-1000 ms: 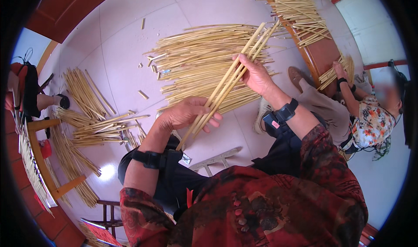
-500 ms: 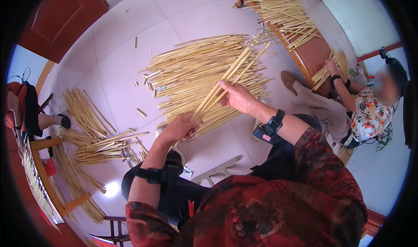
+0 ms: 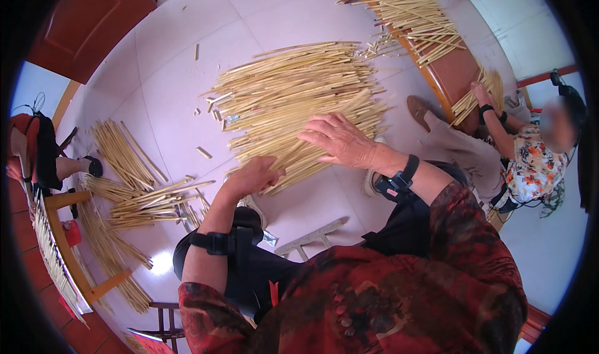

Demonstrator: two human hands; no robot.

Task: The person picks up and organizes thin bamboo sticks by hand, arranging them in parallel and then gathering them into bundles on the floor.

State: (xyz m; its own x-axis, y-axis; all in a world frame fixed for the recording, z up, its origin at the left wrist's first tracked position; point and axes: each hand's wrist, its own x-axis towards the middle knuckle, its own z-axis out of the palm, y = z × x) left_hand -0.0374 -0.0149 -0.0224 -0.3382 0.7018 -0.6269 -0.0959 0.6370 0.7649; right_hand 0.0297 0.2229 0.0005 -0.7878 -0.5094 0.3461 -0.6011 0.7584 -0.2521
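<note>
A broad heap of pale yellow, peeled-looking sticks (image 3: 293,79) lies on the floor in front of me. Over its near left edge, my left hand (image 3: 249,178) is closed around the lower ends of a few thin sticks (image 3: 357,102). Motion smears these sticks, and they slant up to the right, partly hidden by my other hand. My right hand (image 3: 340,140) hovers palm down above the heap. Its fingers are spread and grip nothing.
More sticks (image 3: 125,157) lie on the floor at left. A brown bench (image 3: 446,73) at upper right bears sticks, and a person (image 3: 530,154) beside it handles some. A wooden frame (image 3: 68,229) stands at far left. Short cut pieces (image 3: 204,152) are scattered near the heap.
My right hand has let go of the sticks and opened, moving slightly down. The sticks by my left hand have tipped lower toward the heap. My view has shifted a little.
</note>
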